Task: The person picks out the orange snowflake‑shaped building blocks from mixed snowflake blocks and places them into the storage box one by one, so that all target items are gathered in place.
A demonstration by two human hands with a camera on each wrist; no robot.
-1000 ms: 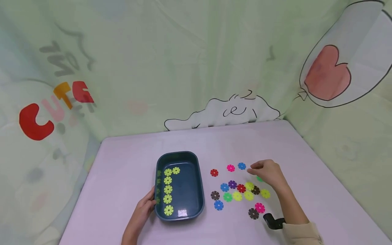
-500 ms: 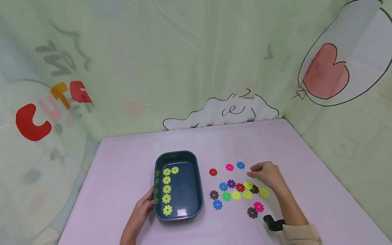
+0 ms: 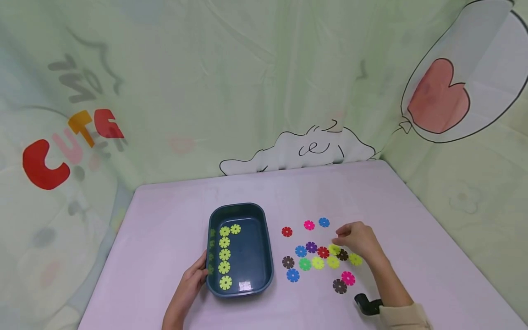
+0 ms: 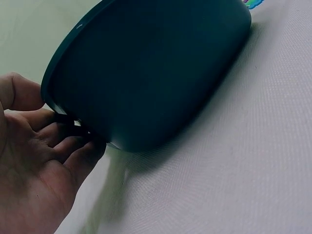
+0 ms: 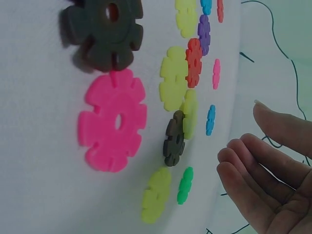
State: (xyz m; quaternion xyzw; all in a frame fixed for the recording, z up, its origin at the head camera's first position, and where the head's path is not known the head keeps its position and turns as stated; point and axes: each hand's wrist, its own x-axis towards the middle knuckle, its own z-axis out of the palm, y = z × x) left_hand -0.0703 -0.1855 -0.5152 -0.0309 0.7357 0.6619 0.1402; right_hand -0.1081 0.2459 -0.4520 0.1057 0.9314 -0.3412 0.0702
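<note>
A dark blue plastic tray (image 3: 251, 270) stands on the table, with several yellow snowflake discs (image 3: 224, 254) lined up along its left side inside. My left hand (image 3: 191, 279) grips the tray's left edge; in the left wrist view, the thumb (image 4: 22, 92) lies against the rim and the fingers bend in underneath it. Over the loose discs hovers my right hand (image 3: 360, 238), its relaxed fingers apart from the thumb and nothing between them. Nearest below it are a yellow disc (image 3: 334, 249) and a brown disc (image 3: 343, 255). A green disc (image 5: 185, 185) shows only in the right wrist view.
Loose discs lie right of the tray, among them a red disc (image 3: 287, 232), a blue disc (image 3: 324, 222) and a pink disc (image 3: 348, 278). A black curved object (image 3: 367, 304) sits by the right sleeve (image 3: 404, 317). A printed curtain (image 3: 198, 91) borders the table.
My right hand has come slightly nearer and lower over the discs, covering the green disc in the head view. My left hand stays at the tray's edge; the tray and its discs are unchanged.
</note>
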